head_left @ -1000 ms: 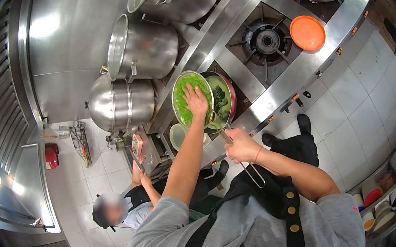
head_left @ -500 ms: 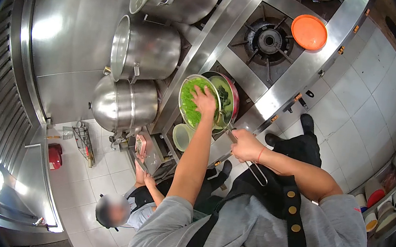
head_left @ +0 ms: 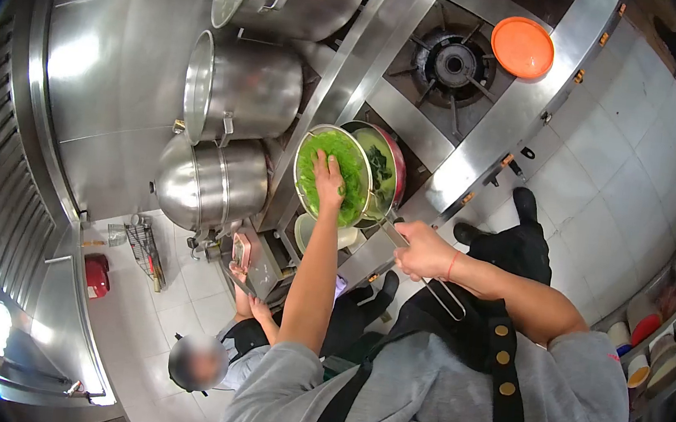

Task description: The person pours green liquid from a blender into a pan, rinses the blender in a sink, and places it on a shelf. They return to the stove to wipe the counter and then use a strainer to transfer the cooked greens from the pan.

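A round strainer (head_left: 297, 184) full of bright green shredded vegetables (head_left: 351, 165) is tilted beside and partly over a red-sided pan (head_left: 401, 167). Pale green liquid and dark leafy greens (head_left: 377, 162) show in the pan. My left hand (head_left: 328, 184) lies open on the shredded vegetables, fingers stretched out. My right hand (head_left: 424, 251) is closed around the strainer's long metal handle (head_left: 446, 298), whose looped end sticks out past it. A pale plastic tub (head_left: 303, 230) sits just below the strainer, partly hidden by my left arm.
A gas burner (head_left: 455, 65) and an orange lid or plate (head_left: 522, 47) are farther along the steel stove. Large steel pots (head_left: 256, 91) line the back. A co-worker (head_left: 245, 350) stands at the left, hands at a counter holding a pink container (head_left: 242, 249).
The strainer and my left hand have shifted slightly left, showing more of the pan. My left hand still rests on the vegetables. My right hand keeps its hold.
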